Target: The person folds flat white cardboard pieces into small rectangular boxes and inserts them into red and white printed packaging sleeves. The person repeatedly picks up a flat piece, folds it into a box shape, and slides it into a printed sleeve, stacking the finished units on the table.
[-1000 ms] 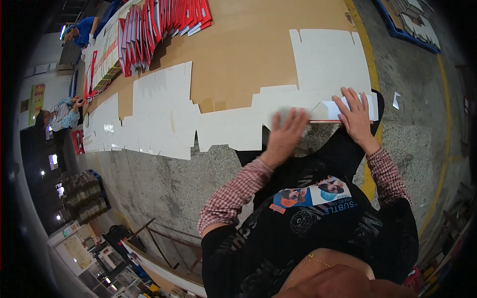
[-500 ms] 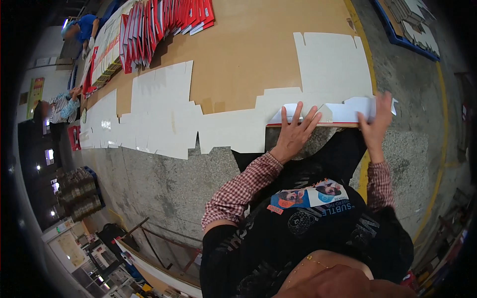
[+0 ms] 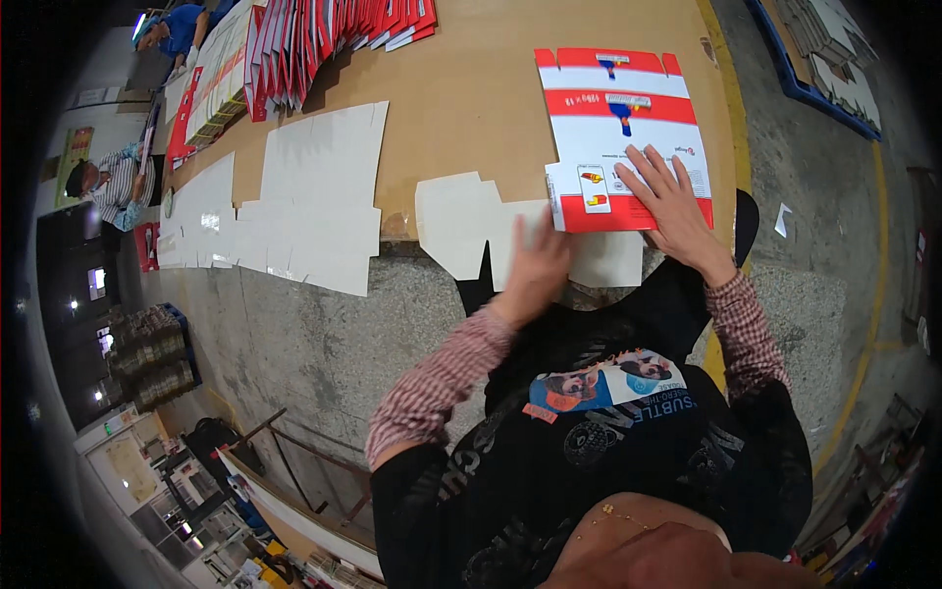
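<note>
Right hand (image 3: 675,218) flat, fingers (image 3: 645,169) spread open, probably steadying red-and-white carton (image 3: 594,137) on bench (image 3: 471,108); left hand (image 3: 536,267) blurred, grip unclear.

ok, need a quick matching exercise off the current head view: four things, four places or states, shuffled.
Things
1. right hand
2. left hand
3. row of red folded pieces
4. blue pallet

Places or states
A. far upper left of the brown tabletop
B. upper right of the view, past the tabletop's edge
C. motion-blurred, by the lower left corner of the red-and-white printed sheet
D. flat on the printed sheet, fingers spread

Pairs: 1-D, 2-C, 3-A, 4-B
</note>
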Action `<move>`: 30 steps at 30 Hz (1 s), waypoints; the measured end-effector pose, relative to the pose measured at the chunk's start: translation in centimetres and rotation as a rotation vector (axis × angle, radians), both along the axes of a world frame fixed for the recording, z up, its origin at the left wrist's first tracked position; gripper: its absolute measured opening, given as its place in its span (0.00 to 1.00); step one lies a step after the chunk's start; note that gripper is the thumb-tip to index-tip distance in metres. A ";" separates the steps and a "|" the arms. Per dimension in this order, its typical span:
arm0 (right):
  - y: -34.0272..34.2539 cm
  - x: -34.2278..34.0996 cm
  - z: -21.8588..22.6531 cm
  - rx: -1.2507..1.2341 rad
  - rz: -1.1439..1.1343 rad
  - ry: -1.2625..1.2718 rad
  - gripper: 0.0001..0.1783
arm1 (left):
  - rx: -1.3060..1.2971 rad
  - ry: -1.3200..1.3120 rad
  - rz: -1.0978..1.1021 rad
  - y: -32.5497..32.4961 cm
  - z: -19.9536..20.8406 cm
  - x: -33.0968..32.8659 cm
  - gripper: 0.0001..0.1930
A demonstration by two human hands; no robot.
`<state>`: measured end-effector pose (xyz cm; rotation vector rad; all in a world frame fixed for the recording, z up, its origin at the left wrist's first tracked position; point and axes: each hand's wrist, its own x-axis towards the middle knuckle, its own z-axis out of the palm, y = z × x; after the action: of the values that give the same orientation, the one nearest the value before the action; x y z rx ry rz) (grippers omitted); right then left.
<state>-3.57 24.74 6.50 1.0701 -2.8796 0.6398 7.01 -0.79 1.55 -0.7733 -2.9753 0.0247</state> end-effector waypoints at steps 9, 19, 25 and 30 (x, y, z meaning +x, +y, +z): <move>0.2 -0.4 -1.6 -0.137 -0.026 0.091 0.40 | 0.476 -0.914 0.047 -8.0 4.3 -12.2 0.10; -4.1 -2.1 -3.3 -0.250 0.221 -0.138 0.27 | 0.769 -0.097 0.543 -9.5 1.6 -2.1 0.12; -9.4 -2.6 -3.6 -0.289 0.367 -0.206 0.37 | 0.883 -0.286 0.739 -8.6 0.9 -4.5 0.13; -9.0 -1.7 -2.8 -0.357 0.309 -0.278 0.36 | 0.517 0.106 0.274 -5.8 -0.5 -2.4 0.16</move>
<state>-5.25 15.76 3.65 1.4729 -2.6635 1.3561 4.61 -6.62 1.04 -0.2902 -2.7616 -0.6365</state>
